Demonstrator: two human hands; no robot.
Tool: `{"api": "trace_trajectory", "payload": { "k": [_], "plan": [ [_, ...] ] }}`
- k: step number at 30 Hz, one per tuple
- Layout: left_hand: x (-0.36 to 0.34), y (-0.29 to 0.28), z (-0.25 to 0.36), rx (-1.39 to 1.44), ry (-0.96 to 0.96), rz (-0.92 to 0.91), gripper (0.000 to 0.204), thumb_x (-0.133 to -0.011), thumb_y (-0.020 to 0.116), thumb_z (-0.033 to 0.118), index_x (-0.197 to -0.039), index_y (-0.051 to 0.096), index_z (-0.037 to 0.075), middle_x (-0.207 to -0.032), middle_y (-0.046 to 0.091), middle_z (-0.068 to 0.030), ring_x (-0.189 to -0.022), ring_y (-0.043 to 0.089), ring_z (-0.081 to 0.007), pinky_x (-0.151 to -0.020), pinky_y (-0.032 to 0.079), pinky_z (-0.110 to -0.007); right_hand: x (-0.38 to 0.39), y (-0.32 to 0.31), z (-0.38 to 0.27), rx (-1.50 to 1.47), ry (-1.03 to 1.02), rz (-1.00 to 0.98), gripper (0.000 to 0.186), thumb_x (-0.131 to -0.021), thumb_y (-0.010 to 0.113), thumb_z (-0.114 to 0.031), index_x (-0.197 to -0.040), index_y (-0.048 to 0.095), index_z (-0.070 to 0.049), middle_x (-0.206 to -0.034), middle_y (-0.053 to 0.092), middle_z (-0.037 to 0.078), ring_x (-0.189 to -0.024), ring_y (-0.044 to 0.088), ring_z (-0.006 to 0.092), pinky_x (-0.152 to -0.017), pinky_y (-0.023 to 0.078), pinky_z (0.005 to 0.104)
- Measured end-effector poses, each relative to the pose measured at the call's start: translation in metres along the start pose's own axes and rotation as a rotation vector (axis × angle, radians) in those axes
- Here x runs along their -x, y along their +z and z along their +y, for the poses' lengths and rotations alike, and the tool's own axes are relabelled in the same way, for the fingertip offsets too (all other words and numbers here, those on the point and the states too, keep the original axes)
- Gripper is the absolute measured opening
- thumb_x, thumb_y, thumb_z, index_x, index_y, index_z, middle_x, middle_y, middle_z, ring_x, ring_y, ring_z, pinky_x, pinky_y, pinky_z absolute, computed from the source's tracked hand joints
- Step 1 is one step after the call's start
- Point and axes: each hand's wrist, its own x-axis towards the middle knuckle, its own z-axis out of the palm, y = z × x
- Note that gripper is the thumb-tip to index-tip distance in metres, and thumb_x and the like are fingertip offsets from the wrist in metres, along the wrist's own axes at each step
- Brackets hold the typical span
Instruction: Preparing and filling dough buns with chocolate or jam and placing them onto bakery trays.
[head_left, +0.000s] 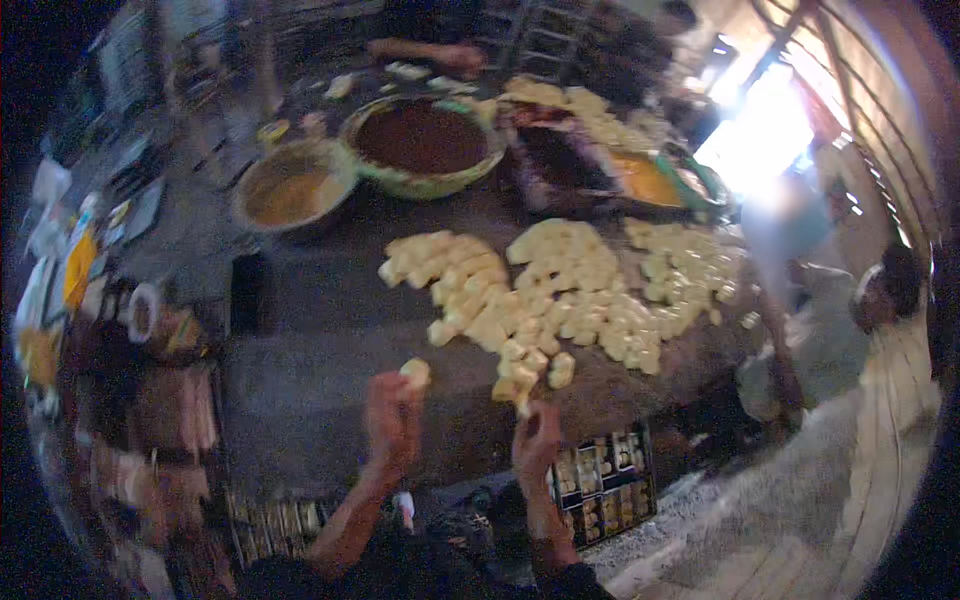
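Many pale dough pieces (575,285) lie in a spread heap across the dark table (320,350). My left hand (395,425) is closed with a single round dough piece (415,373) at its fingertips, left of the heap. At the heap's near tip is my right hand (538,438), its fingers pinched around a small pale dough piece (524,408). Motion blur hides the exact grip of both hands.
Across the table stand a bowl of yellowish stuff (290,190), a green-rimmed basin (440,187) of dark red-brown filling and a dark-lined tub (560,160). Trays of dough pieces (608,480) sit below the near edge. Other people (820,320) are at the right and far side.
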Motion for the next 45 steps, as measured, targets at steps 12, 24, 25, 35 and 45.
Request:
{"api": "trace_trajectory", "payload": {
  "k": [12,24,25,35,45],
  "plan": [
    [-0.016,-0.008,-0.038,-0.093,-0.011,-0.218,0.02,-0.088,0.06,0.011,-0.106,0.061,0.003,-0.111,0.055,-0.0152,-0.11,0.049,-0.033,-0.095,0.039,-0.045,0.017,0.022,-0.03,0.183,0.167,-0.147,0.039,-0.077,0.072,-0.009,-0.108,0.05,-0.003,-0.102,0.054,0.016,-0.092,0.059,0.0349,-0.076,0.05,0.0392],
    [-0.022,0.117,-0.041,-0.218,0.617,-0.709,0.041,-0.078,0.056,0.001,-0.118,0.055,0.008,-0.123,0.049,-0.019,-0.114,0.045,-0.038,-0.097,0.038,-0.049,-0.004,-0.04,-0.052,-0.231,0.326,-0.256,0.03,-0.079,0.07,-0.008,-0.107,0.061,-0.001,-0.098,0.061,0.015,-0.093,0.063,0.0261,-0.079,0.05,0.032],
    [-0.025,0.117,-0.041,-0.164,0.553,-0.687,0.04,-0.078,0.056,0.002,-0.118,0.055,0.008,-0.121,0.048,-0.0195,-0.113,0.044,-0.0389,-0.096,0.039,-0.049,-0.004,-0.046,-0.059,-0.28,0.348,-0.243,0.029,-0.08,0.068,-0.007,-0.107,0.062,-0.002,-0.098,0.061,0.013,-0.093,0.064,0.0243,-0.081,0.051,0.0316],
    [-0.016,0.078,-0.025,0.079,0.047,-0.396,0.047,-0.071,0.056,-0.007,-0.117,0.051,0.001,-0.11,0.049,-0.0179,-0.107,0.049,-0.0326,-0.092,0.041,-0.043,-0.003,-0.032,-0.056,-0.467,0.393,-0.04,0.033,-0.08,0.072,-0.012,-0.109,0.06,-0.004,-0.104,0.058,0.011,-0.105,0.058,0.0198,-0.082,0.051,0.0317],
    [-0.034,-0.007,-0.02,0.405,-0.332,-0.5,0.021,-0.095,0.049,0.019,-0.101,0.06,0.002,-0.094,0.063,-0.0143,-0.087,0.062,-0.025,-0.08,0.049,-0.036,-0.002,0.004,-0.086,-0.319,0.378,-0.26,0.034,-0.079,0.074,-0.011,-0.11,0.061,-0.004,-0.104,0.062,0.011,-0.093,0.062,0.0178,-0.076,0.051,0.0293]
  ]
}}
